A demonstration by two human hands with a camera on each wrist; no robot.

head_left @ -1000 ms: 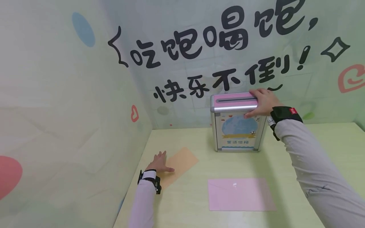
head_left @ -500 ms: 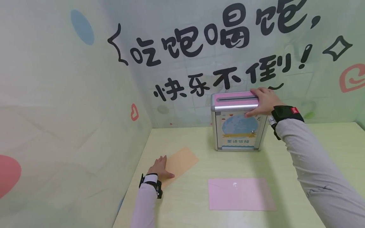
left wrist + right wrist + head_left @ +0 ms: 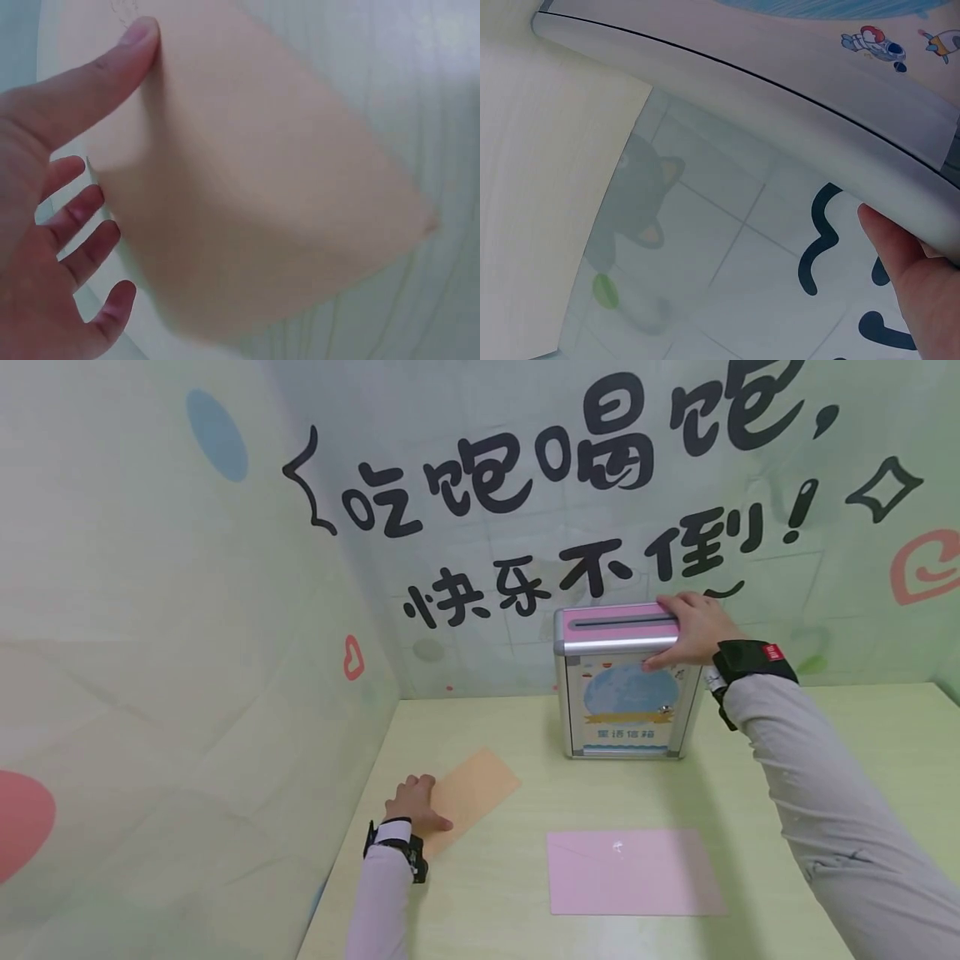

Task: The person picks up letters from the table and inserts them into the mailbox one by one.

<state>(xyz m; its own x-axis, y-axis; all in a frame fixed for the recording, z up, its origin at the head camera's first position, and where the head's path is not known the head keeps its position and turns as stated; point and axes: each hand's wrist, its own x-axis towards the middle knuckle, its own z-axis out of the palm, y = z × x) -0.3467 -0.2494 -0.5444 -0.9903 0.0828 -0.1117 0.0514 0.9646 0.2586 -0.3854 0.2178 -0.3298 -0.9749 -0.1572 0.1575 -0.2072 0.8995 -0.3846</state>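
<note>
Two flat paper envelopes lie on the pale wooden desk point(image 3: 862, 727), one orange envelope point(image 3: 472, 789) and one pink envelope point(image 3: 633, 870), plus one pink-topped metal letter box point(image 3: 622, 685) standing upright. Since the earlier frame the left hand point(image 3: 411, 802) has curled its fingers, lifting the orange envelope's near end between thumb and fingers. The right hand point(image 3: 693, 628) grips the box's top right corner, well apart from the left.

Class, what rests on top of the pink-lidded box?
The right hand grips the right end of the box lid, beside its slot. The lid under the hand is hidden, as is the box's inside.
</note>
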